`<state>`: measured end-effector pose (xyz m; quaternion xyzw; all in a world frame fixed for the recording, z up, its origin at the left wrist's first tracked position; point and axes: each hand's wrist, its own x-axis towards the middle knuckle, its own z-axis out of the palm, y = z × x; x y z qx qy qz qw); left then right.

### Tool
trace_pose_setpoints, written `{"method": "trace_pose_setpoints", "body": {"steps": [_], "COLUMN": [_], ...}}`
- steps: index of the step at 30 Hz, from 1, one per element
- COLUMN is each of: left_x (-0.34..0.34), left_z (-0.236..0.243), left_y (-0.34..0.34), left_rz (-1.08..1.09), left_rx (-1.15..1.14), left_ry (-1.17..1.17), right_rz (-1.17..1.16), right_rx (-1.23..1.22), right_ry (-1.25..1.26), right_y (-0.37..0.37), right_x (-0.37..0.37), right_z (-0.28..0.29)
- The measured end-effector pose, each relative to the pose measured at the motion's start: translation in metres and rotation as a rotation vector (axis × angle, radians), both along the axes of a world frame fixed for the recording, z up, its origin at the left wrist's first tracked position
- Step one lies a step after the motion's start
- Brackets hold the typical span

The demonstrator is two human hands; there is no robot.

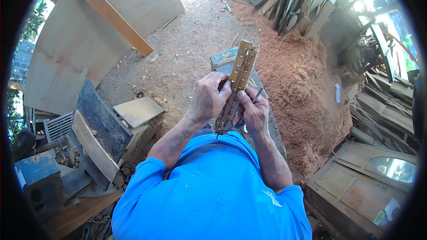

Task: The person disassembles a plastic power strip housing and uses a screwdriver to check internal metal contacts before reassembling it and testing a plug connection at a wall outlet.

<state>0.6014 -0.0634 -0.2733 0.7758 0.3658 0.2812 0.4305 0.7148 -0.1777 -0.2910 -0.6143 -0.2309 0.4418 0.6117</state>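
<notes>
1. Location of the workpiece: I find the narrow wooden strip (pixel 243 69) raised in front of the blue shirt (pixel 209 186), one end towards the body and the other pointing away; it stands over the tabletop (pixel 275 129), and a heap of sawdust (pixel 296 89) lies to the right.
2. Right hand (pixel 254 110): closed on the right edge of the strip, thumb laid over its face; a slim dark implement (pixel 257 94) juts up from the same grip (its kind I cannot confirm from here).
3. Left hand (pixel 208 94): fingers curled into a narrow pinch at the left edge of the strip; I cannot tell whether anything small sits between the fingertips.
4. Done, as far as I can see: small bright metal pieces (pixel 246 53) sit at intervals along the strip's far portion; darker fittings, including a ring-like shape, show at the near end.
5. Outstanding: I judge the work to be partway, since both hands are engaged at mid-length; the covered stretch is hidden from me, so I cannot count what is left; nor can I certify any portion as finished.
</notes>
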Motion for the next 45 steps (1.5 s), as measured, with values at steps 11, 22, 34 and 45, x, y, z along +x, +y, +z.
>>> {"method": "trace_pose_setpoints", "body": {"steps": [11,22,34,45], "left_x": [-0.003,-0.001,-0.008,-0.009], "left_z": [-0.01,-0.029,-0.035,-0.032], "left_y": [-0.008,-0.007,-0.005,-0.009], "left_rz": [-0.025,0.043,0.068,0.071], "left_rx": [0.362,-0.189,-0.489,-0.097], "left_ry": [0.06,-0.15,-0.426,-0.34], "right_rz": [-0.056,-0.047,0.08,0.013], "right_rx": [0.033,0.032,0.013,0.038], "right_ry": [-0.111,-0.151,-0.077,0.12], "right_y": [-0.002,-0.005,-0.002,0.006], "right_x": [-0.006,-0.001,0.0,-0.003], "right_z": [-0.027,-0.031,-0.002,0.0]}}
